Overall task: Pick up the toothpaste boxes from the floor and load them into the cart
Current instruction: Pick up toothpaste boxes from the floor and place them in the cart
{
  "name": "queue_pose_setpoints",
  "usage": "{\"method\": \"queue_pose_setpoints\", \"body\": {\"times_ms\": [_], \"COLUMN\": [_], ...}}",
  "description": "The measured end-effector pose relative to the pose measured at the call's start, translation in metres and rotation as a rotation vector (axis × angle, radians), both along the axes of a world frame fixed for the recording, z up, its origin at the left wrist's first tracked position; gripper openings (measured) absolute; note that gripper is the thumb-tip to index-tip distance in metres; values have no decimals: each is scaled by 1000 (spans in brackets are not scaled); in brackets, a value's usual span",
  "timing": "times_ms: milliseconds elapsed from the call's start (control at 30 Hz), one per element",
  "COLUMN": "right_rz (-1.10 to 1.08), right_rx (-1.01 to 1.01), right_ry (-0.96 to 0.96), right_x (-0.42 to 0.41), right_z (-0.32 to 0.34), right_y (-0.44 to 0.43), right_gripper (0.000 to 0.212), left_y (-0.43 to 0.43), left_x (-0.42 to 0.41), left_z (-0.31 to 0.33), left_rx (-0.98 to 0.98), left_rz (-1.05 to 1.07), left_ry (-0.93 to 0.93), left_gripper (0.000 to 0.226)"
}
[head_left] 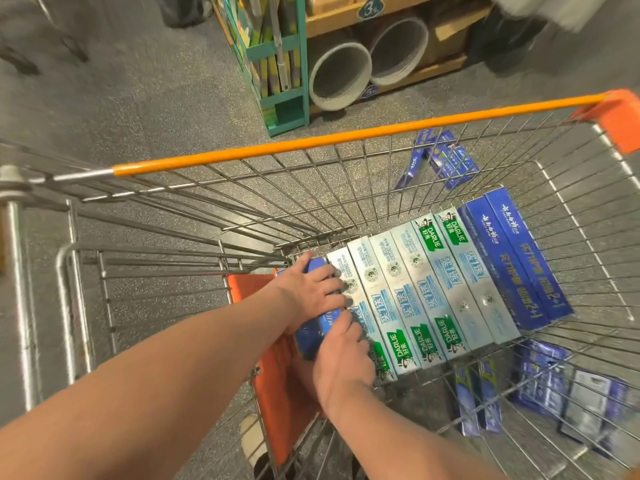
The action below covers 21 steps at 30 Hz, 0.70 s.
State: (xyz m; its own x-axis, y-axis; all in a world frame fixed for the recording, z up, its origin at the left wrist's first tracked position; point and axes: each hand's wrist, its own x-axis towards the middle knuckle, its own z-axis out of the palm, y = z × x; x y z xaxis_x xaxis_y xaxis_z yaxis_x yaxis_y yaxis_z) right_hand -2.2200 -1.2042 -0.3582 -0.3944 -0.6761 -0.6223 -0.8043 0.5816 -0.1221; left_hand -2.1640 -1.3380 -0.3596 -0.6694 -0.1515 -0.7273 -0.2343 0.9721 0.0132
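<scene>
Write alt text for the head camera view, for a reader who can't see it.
A person's left hand and right hand hold a dark blue toothpaste box at the left end of a row of pale Darlie boxes lying flat in an orange-rimmed wire cart. More blue boxes lie on the speckled floor, seen through the wire.

Speckled grey floor across the left and top of frame. At upper centre, a teal rack of upright flat goods beside a wooden shelf holding two pale round tubs lying on their sides.
</scene>
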Motion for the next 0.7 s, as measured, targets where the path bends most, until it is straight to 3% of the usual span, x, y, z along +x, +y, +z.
{"method": "queue_pose_setpoints", "body": {"times_ms": [67, 133, 367, 533, 700], "right_rz": [13, 57, 59, 75, 99], "right_rx": [18, 15, 26, 80, 61], "right_ry": [-29, -32, -49, -55, -91], "right_x": [-3, -2, -4, -16, -32], "right_z": [1, 1, 2, 10, 57], "right_y": [0, -3, 0, -4, -9], "right_gripper": [111, 119, 109, 65, 80], "left_y": [0, 1, -4, 7, 20], "left_x": [-5, -6, -5, -4, 5], "left_z": [2, 1, 5, 14, 66], "left_rx": [27, 24, 24, 10, -3], "left_rz": [37, 55, 58, 141, 305], "left_ry": [-47, -68, -134, -114, -21], "left_gripper": [113, 113, 128, 124, 106]}}
